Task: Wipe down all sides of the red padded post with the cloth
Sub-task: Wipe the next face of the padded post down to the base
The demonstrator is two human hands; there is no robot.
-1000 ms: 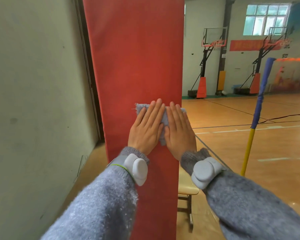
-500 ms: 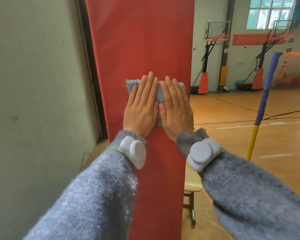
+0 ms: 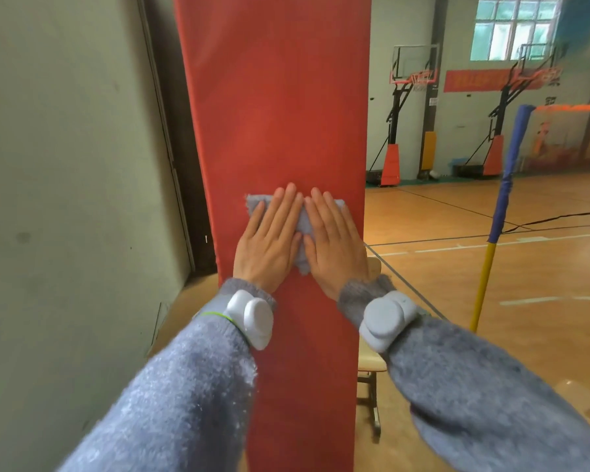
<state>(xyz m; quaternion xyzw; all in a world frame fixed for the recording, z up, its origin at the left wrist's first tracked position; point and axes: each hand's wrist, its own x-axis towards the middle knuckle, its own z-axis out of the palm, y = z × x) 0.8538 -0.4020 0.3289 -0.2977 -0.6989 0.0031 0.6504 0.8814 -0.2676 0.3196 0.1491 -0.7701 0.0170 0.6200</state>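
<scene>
The person is pressing a pale blue cloth [image 3: 253,206] flat against the front face of the red padded post [image 3: 273,114]. The post is standing upright just beside the grey-green wall [image 3: 65,165], at the edge of a gym's wooden floor [image 3: 491,274]. The cloth is lying about midway up the visible face, a little nearer the post's right edge. Most of it is hiding under the palms, so how it is folded is hard to tell.

To do this stroke well, I judge that both palms should be bearing down evenly, so that the whole cloth is dragging along the padding instead of bunching. Straight, overlapping passes should be reaching each edge of this face before the side faces are getting their turn. The side facing the wall looks tight and will probably be calling for a slimmer, one-handed reach.

The left hand [image 3: 269,241] is lying with its grip spread flat. Its fingers are straight and close together, pointing up and a little to the right, with the palm on the cloth. The right hand [image 3: 336,245] is mirroring it, grip likewise flat and unfolded, fingers leaning slightly left, so the two index fingers are almost touching. Neither grip is pinching the cloth; both are only pressing it against the padding.

A pale chair [image 3: 370,366] is showing behind the post's right edge.
</scene>
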